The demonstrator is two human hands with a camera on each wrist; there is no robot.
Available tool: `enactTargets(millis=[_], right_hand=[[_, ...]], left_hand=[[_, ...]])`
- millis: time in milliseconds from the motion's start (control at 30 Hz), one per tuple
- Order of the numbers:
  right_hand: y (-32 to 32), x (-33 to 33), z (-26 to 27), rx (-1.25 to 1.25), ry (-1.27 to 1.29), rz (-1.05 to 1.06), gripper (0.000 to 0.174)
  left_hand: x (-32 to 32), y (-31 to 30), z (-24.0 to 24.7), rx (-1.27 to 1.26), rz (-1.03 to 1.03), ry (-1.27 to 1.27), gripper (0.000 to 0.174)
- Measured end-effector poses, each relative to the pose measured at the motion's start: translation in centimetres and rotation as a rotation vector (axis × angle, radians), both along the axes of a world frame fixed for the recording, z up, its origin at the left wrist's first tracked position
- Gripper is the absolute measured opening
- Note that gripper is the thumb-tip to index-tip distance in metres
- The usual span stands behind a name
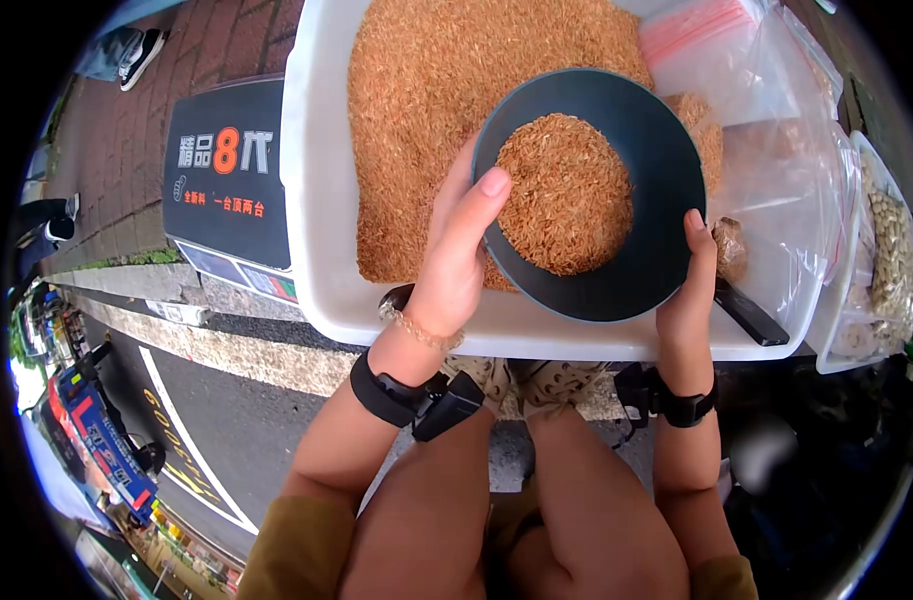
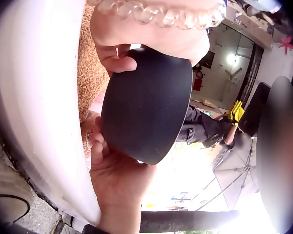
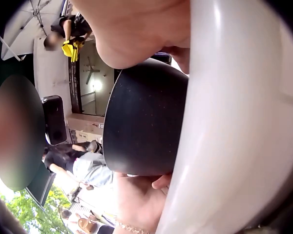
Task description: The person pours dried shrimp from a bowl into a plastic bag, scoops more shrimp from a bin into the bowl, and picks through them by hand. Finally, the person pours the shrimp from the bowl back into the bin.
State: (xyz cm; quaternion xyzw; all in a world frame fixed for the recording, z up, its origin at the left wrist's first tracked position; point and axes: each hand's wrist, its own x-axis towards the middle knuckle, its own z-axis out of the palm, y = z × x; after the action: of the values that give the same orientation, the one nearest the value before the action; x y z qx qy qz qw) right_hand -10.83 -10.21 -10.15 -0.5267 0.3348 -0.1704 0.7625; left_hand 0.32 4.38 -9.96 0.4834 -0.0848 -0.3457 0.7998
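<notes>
Over the front of a white tub [image 1: 317, 180] I hold a dark grey-green bowl [image 1: 667, 170] in both hands. Small orange-brown dried bits [image 1: 567, 195] lie heaped in it, toward its left side. My left hand [image 1: 447, 255] grips the left wall, thumb over the rim. On the other side my right hand [image 1: 689, 300] holds the bowl with its thumb up at the rim; most of its fingers are hidden beneath. Both wrist views show the bowl's black outside [image 2: 146, 107] between the two hands. Similar loose bits [image 1: 417, 130] fill much of the tub behind the bowl.
Clear plastic bags [image 1: 777, 190] lie in the tub's right part, near a black handle [image 1: 752, 315]. A second white tray [image 1: 837, 345] with pale goods stands at the right. Left of the tub is a dark printed box [image 1: 227, 175]. People stand in the background.
</notes>
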Motion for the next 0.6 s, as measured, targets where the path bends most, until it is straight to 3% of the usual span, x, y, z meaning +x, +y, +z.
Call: enactTargets(millis=[200, 267, 367, 433, 533, 600], right_hand=[[-0.1, -0.4, -0.3, 0.119, -0.01, -0.038, 0.043], [-0.1, -1.0, -0.4, -0.092, 0.03, 0.069, 0.048], [1.0, -0.7, -0.1, -0.133, 0.011, 0.11, 0.061], [0.5, -0.7, -0.2, -0.063, 0.028, 0.142, 0.069], [0.2, -0.4, 0.3, 0.145, 0.116, 0.114, 0.067], [0.2, -0.5, 0.4, 0.179, 0.151, 0.162, 0.068]], left_hand=[[-0.1, 0.0, -0.1, 0.027, 0.002, 0.076, 0.054], [0.0, 0.0, 0.3, 0.028, 0.009, 0.043, 0.053], [-0.4, -0.2, -0.1, 0.089, -0.027, -0.032, 0.055], [-0.5, -0.4, -0.1, 0.147, -0.072, -0.077, 0.058], [-0.5, -0.5, 0.2, 0.228, -0.207, 0.22, 0.067], [-0.8, -0.1, -0.5, 0.223, -0.176, 0.076, 0.068]])
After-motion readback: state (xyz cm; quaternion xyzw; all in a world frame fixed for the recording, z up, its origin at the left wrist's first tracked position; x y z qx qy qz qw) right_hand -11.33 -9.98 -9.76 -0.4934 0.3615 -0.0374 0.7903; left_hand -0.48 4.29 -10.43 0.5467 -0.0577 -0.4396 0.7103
